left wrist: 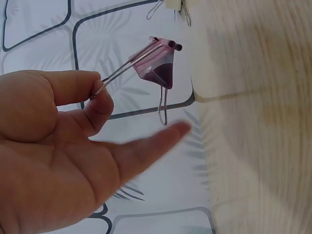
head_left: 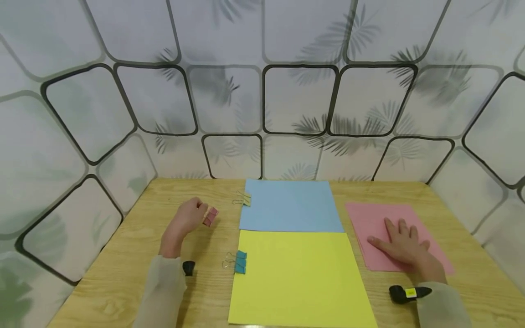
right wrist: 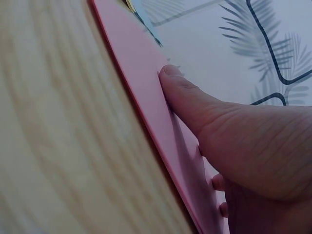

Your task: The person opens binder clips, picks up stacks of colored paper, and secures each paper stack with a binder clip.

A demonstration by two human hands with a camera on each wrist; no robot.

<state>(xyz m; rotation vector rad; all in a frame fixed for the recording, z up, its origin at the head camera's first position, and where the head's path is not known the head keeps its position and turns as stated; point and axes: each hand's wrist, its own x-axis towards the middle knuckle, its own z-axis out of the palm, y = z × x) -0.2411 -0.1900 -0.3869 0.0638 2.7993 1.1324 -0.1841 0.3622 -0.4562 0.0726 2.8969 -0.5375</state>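
A pink binder clip (head_left: 210,217) hangs from my left hand (head_left: 189,217), above the wood to the left of the sheets. In the left wrist view, thumb and a finger pinch one wire handle of the clip (left wrist: 157,63); its other handle points free, and another finger stretches out below. My right hand (head_left: 404,243) lies spread on a stack of pink paper (head_left: 371,218) at the right. The right wrist view has the thumb (right wrist: 183,92) extended along the top of the pink paper (right wrist: 131,63), whose layered edge faces the camera.
Between the hands, blue paper (head_left: 291,205) lies behind yellow paper (head_left: 299,278). A yellow binder clip (head_left: 246,199) grips the blue paper's left edge; a teal binder clip (head_left: 240,262) grips the yellow one's. A patterned backdrop (head_left: 299,100) rises behind the wooden table (head_left: 119,273).
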